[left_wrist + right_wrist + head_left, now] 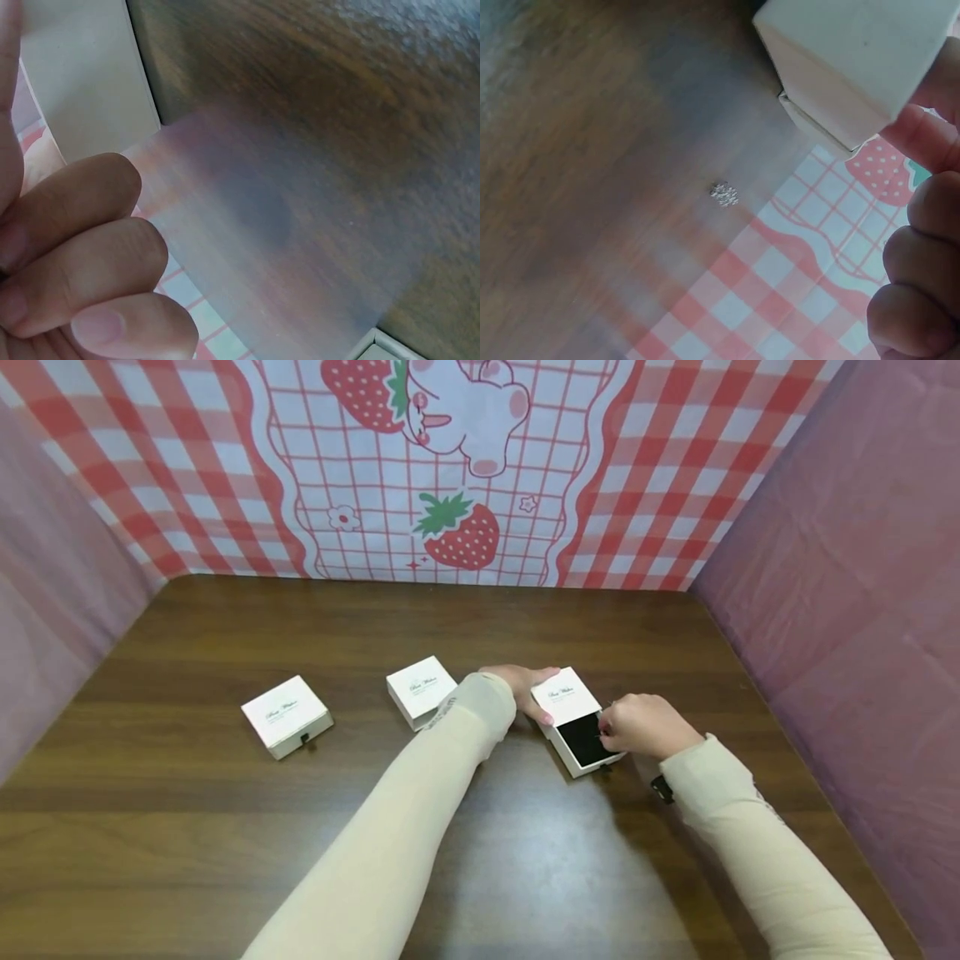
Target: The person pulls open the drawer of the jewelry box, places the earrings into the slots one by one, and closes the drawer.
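Note:
A white drawer box with printed script stands at the right of the table, its drawer slid partly out toward the person. A black lining shows inside the drawer. My left hand grips the box's sleeve from the left, forefinger along the far side and thumb at the near left. My right hand is at the drawer's right side, fingers curled, fingertips over the lining; I cannot tell what it pinches. In the right wrist view, its curled fingers lie below the box corner.
Two more white boxes are on the table: a closed one with a dark pull tab at the left, and another beside the left sleeve, which partly covers it. A checked strawberry cloth hangs behind; pink cloth hangs at the right.

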### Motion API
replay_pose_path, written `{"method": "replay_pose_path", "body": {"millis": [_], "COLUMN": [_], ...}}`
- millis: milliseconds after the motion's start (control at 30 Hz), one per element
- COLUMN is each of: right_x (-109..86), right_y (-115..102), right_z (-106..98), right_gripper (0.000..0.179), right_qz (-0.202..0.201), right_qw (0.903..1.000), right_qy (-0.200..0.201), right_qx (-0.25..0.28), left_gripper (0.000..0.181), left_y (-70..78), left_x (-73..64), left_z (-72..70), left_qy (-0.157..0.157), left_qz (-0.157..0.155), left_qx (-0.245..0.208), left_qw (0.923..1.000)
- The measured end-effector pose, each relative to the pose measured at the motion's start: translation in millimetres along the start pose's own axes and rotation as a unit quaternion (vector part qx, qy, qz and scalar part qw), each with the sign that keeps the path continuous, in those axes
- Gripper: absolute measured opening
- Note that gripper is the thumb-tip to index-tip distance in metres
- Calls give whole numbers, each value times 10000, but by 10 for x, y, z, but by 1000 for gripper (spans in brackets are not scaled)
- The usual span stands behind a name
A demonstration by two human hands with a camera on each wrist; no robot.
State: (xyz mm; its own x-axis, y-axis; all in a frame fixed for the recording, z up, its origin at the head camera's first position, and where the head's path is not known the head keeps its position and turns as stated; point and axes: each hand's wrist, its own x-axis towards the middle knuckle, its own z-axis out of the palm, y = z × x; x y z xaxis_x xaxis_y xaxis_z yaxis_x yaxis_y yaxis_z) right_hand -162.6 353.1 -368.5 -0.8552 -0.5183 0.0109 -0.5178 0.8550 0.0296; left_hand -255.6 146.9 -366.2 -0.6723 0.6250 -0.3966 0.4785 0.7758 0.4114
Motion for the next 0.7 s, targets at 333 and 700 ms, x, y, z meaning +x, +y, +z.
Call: {"method": "replay_pose_path", "body": {"millis": [333,700], "right_x": [12,-15], "right_y": [-1,54], "right_z": [4,23], "right_gripper": [20,3], "right_qz": [-51,-193], "right_qw": [10000,9994], "right_qy": [-6,-233], "right_qx": [-52,140], "left_gripper": [95,94], "left_y": [-3,-6], "left_x": [4,0], "left_z": [-6,-5], "left_qy": [-80,-82], "left_qz": [-50,36], "left_qx": [-139,-113], "left_qw": [9999,9999]}}
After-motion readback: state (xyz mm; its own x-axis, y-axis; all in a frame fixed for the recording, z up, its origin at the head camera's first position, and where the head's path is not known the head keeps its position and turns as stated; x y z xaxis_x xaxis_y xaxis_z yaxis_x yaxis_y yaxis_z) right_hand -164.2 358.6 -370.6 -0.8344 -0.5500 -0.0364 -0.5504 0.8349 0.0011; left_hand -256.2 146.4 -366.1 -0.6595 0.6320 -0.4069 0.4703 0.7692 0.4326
